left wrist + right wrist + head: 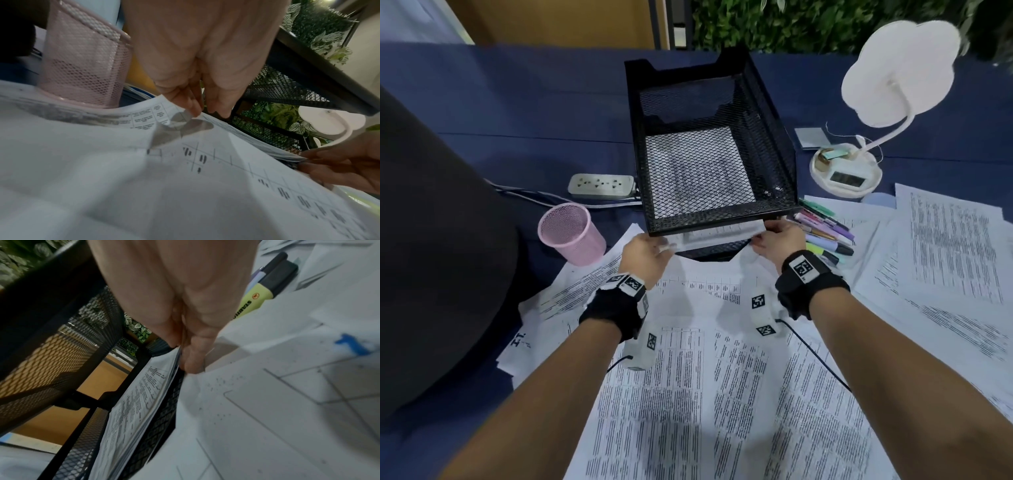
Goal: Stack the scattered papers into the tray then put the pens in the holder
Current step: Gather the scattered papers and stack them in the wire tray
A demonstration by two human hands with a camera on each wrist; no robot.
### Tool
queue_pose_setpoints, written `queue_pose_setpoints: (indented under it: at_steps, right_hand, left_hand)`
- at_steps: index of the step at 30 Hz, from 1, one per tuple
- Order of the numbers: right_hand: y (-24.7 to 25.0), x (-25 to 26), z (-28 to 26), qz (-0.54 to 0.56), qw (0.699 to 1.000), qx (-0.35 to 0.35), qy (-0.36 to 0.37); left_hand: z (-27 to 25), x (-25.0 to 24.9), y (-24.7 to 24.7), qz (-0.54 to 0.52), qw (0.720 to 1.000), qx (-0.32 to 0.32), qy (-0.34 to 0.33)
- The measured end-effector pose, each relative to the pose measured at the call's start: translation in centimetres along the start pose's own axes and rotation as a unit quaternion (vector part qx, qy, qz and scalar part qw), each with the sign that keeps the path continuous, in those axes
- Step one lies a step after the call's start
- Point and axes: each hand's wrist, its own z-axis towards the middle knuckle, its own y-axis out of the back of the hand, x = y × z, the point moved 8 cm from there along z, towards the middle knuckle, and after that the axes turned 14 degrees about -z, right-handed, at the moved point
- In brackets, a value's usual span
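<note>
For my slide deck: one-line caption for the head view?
Both hands slide a paper stack into the black mesh tray's lower tier.

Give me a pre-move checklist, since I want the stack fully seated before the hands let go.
1. Stack inside lower tray: not ok, its near edge still sticks out at the front.
2. Left hand on the stack's left corner: ok, fingertips pinch it.
3. Right hand on the right corner: ok, thumb and fingers pinch the edge.
4. Stack's far end against the tray's back wall: cannot tell, hidden under the upper tray.
5. Loose papers left on the table: not ok, many remain.
6. Pens in the holder: not ok, they lie beside the tray.
</note>
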Motion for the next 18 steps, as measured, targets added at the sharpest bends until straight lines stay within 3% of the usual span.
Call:
queue_pose_setpoints:
  at_steps: [4,11,13,18]
  right_hand:
    - [0.9,0.2,-0.9,-0.125,0.989,-0.047,0.059]
    - [1.8,-1.7,-6.6,-0.290,0.949,-0.054,0.110]
    - [2.1,-2.5,-7.7,-0.321,0.940,-0.046,0.105]
    - [4.3,-4.1,-10.1,-0.413,0.903,-0.061,0.104]
  left_hand:
    - [-0.9,0.8,0.8,0.006,0.999,-0.005,-0.043]
    - [-4.5,5.4,4.6,0.004,0.993,-0.115,0.002]
    - [-5.5,6.9,4.8,0.004,0.996,-0.088,0.027]
    - [-8.0,9.9,3.3,0.138,0.978,0.079,0.134]
